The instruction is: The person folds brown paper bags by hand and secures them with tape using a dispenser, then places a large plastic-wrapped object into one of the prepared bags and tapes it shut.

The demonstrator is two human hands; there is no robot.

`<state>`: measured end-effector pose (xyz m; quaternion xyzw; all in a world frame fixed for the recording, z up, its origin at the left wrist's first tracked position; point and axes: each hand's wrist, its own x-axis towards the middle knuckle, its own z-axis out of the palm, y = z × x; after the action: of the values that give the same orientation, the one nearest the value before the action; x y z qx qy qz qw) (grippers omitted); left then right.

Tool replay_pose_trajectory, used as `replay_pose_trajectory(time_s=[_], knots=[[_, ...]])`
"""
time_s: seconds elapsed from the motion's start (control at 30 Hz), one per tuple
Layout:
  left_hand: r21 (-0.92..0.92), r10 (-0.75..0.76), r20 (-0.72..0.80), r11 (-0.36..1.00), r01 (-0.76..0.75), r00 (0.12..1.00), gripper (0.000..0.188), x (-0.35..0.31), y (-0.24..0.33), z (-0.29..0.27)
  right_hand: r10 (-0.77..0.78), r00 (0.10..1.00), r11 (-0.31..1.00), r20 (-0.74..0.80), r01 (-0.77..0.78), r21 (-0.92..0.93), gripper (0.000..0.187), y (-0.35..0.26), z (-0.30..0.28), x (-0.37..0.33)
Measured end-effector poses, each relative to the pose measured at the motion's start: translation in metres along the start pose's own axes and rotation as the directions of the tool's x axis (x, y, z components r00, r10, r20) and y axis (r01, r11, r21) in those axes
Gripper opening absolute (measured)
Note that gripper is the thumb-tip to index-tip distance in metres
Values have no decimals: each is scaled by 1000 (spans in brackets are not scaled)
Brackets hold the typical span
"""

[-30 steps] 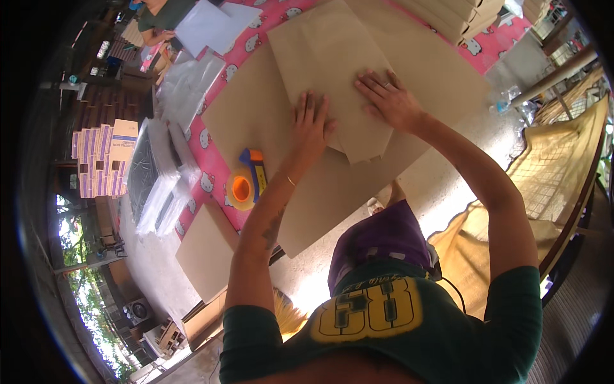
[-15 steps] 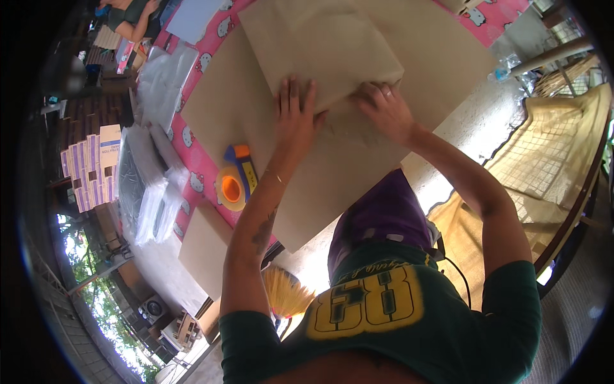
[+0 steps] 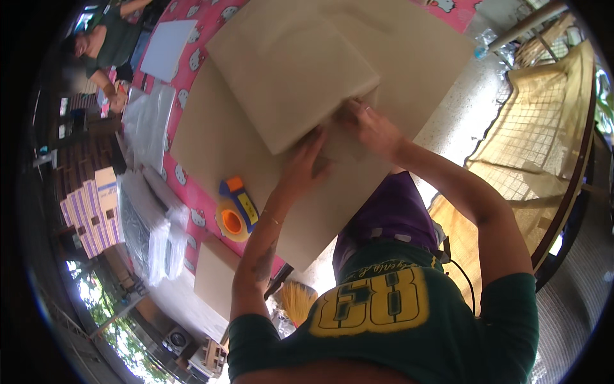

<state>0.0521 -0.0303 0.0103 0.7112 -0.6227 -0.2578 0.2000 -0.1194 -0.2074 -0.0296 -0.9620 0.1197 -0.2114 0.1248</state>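
A flat, box-shaped package (image 3: 288, 77) covered in brown kraft paper lies on larger brown paper sheets (image 3: 217, 121) spread over the table. My left hand (image 3: 302, 169) is at the package's near edge, its fingertips against the paper and its thumb apart; it looks slightly blurred. Close to the near right corner, my right hand (image 3: 374, 131) has its fingers bent in on the paper flap along that side, and the fingertips are partly hidden. To the left of my left forearm sits an orange and blue tape dispenser (image 3: 238, 208) with a roll of tape.
Clear plastic sleeves (image 3: 147, 121) and more plastic bundles (image 3: 150, 217) lie along the table's left side on a pink patterned cloth (image 3: 195, 214). Cartons (image 3: 93, 211) are stacked farther left. Another person (image 3: 115, 45) is at the far left. A broom (image 3: 297, 301) stands below the table edge.
My left hand has come off the package's top to its near edge. The right hand has curled in at the near side. The view has shifted, bringing the other person further in.
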Motion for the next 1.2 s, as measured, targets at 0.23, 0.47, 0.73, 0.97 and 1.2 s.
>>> replay_pose_trajectory(time_s=[0.23,0.47,0.73,0.97,1.2], knots=[[172,144,-76,977,-129,987,67,11,-12,-7,19,985,1000,172,-23,21,53,2,-17,14],[551,258,-153,823,-134,954,65,12,-28,12,67,979,998,192,-66,-8,54,5,-17,14],[689,26,-168,718,98,985,43,43,36,13,-7,985,972,175,-35,233,36,43,-22,30],[645,443,-347,753,-132,827,19,57,20,-14,-43,994,925,97,3,381,55,54,-25,16],[350,333,-325,912,-214,885,19,75,26,-41,-171,973,974,-156,144,-173,45,58,-40,42]])
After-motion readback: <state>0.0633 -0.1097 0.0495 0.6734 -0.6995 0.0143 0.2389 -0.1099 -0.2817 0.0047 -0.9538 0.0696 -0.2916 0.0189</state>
